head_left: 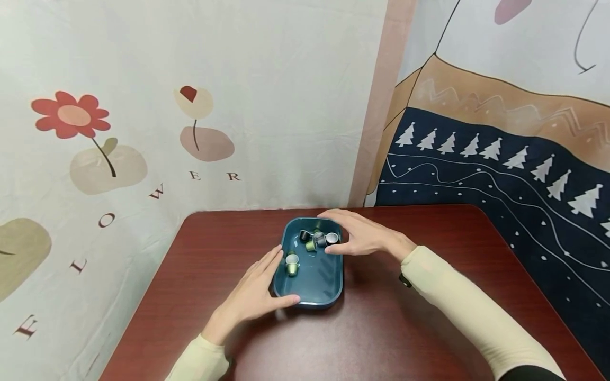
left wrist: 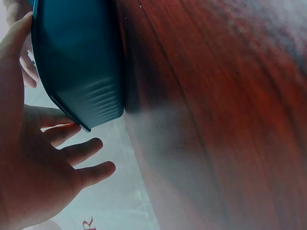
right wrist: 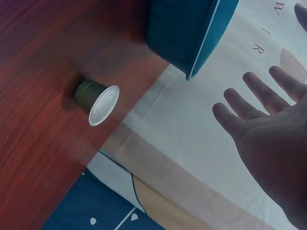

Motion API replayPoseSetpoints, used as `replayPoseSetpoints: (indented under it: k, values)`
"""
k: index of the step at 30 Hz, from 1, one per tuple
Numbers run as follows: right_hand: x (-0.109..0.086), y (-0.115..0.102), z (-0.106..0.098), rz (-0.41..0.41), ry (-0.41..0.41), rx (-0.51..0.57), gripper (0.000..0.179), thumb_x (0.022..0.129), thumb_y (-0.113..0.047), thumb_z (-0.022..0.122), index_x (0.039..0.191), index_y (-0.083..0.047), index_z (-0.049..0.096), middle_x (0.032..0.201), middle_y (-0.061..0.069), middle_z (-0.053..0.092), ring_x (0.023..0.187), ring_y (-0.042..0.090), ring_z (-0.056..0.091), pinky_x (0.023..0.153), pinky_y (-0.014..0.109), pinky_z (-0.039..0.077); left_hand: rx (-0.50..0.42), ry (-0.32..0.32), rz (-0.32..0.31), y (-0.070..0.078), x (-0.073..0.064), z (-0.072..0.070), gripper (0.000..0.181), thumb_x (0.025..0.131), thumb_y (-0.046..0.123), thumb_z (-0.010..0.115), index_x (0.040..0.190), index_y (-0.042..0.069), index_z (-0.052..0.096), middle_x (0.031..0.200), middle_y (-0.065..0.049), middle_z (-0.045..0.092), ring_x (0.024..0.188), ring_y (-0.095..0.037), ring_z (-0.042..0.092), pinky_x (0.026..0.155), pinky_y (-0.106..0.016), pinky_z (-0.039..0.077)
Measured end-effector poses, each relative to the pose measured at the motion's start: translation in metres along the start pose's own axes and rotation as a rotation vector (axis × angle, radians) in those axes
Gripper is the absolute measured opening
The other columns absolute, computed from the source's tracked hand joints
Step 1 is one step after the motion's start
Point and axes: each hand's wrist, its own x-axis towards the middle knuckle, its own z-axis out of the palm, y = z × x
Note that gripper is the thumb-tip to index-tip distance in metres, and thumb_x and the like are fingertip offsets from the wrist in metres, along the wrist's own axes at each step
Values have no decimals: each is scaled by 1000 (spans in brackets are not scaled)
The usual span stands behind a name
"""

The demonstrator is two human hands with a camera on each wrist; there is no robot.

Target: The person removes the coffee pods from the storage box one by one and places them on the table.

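Observation:
A dark teal tray (head_left: 314, 288) sits on the table with several coffee capsules inside, some green, some black with pale lids. A green capsule (head_left: 292, 269) lies near its left side, while a pale-lidded capsule (head_left: 332, 239) is among the group at the far end. My left hand (head_left: 254, 288) spans the near left corner, its thumb at the front rim and its fingers along the left rim. Over the far right edge, my right hand (head_left: 364, 235) spreads with fingers extended and nothing gripped. Another green capsule (right wrist: 98, 101) lies on its side outside the tray in the right wrist view.
The reddish-brown wooden table (head_left: 405, 317) has its far edge just behind the tray. Behind it hangs a pale cloth (head_left: 286, 106) with flower prints, and to the right a dark blue cloth (head_left: 457, 182) with white trees.

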Motion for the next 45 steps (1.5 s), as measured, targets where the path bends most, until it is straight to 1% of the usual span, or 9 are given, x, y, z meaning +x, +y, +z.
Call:
replayPoseSetpoints:
  k: [5, 8, 15, 21, 25, 28, 35, 41, 45]
  values:
    - [8, 0, 4, -32, -25, -9, 86, 97, -55, 84, 169, -21, 51, 175, 3, 52, 163, 29, 49, 136, 62, 42, -8, -11, -8, 0, 0, 1, 127, 88, 80, 81, 179, 8, 30, 190, -10, 27, 173, -41, 34, 138, -72, 32]
    - [12, 0, 6, -49, -41, -16, 85, 97, -51, 85, 168, -18, 52, 174, 5, 53, 162, 30, 50, 137, 61, 41, -8, -6, -7, -1, 0, 1, 126, 88, 79, 82, 179, 8, 31, 189, -10, 28, 173, -41, 35, 137, -73, 33]
    - [19, -1, 8, -69, -81, -50, 83, 98, -48, 85, 167, -14, 54, 172, 8, 56, 159, 30, 55, 134, 58, 46, -1, -5, 1, -1, 1, 1, 125, 89, 80, 80, 178, 6, 32, 189, -12, 28, 172, -40, 37, 137, -72, 33]
    - [26, -1, 8, -52, -116, -61, 82, 98, -45, 86, 166, -11, 55, 171, 10, 56, 156, 31, 57, 133, 57, 48, -6, -12, -3, -1, 1, 0, 126, 89, 81, 80, 179, 8, 32, 190, -9, 27, 172, -40, 37, 137, -72, 33]
    - [30, -2, 8, -33, -148, -52, 81, 99, -40, 86, 167, -11, 54, 173, 11, 54, 158, 33, 55, 134, 59, 47, -11, -28, -21, -1, 1, 0, 127, 88, 82, 79, 180, 11, 29, 191, -4, 24, 173, -38, 36, 139, -71, 32]
    - [33, -3, 8, -22, -167, -51, 80, 100, -37, 86, 168, -11, 53, 174, 11, 53, 159, 33, 53, 134, 60, 46, -13, -31, -26, -1, 1, 0, 127, 88, 83, 79, 180, 11, 29, 191, -3, 23, 173, -38, 36, 139, -70, 32]
    - [40, -4, 10, -12, -200, -60, 78, 100, -33, 86, 167, -9, 54, 173, 12, 55, 158, 34, 54, 134, 60, 46, -19, -25, -19, -2, 1, 0, 127, 88, 82, 79, 180, 10, 29, 191, -4, 23, 173, -38, 36, 138, -71, 33]
    - [44, -2, 12, -2, -228, -41, 75, 100, -27, 87, 165, -6, 56, 170, 12, 58, 157, 36, 56, 133, 60, 47, -24, -26, -22, -2, 1, 1, 127, 88, 83, 79, 180, 11, 28, 191, -4, 24, 173, -39, 36, 138, -72, 33]
    - [47, -1, 14, 14, -245, -55, 72, 101, -26, 87, 164, -7, 57, 169, 10, 59, 156, 33, 56, 133, 58, 48, -24, -24, -23, -2, 1, 1, 127, 88, 83, 79, 180, 11, 29, 191, -4, 24, 172, -39, 37, 138, -71, 33]
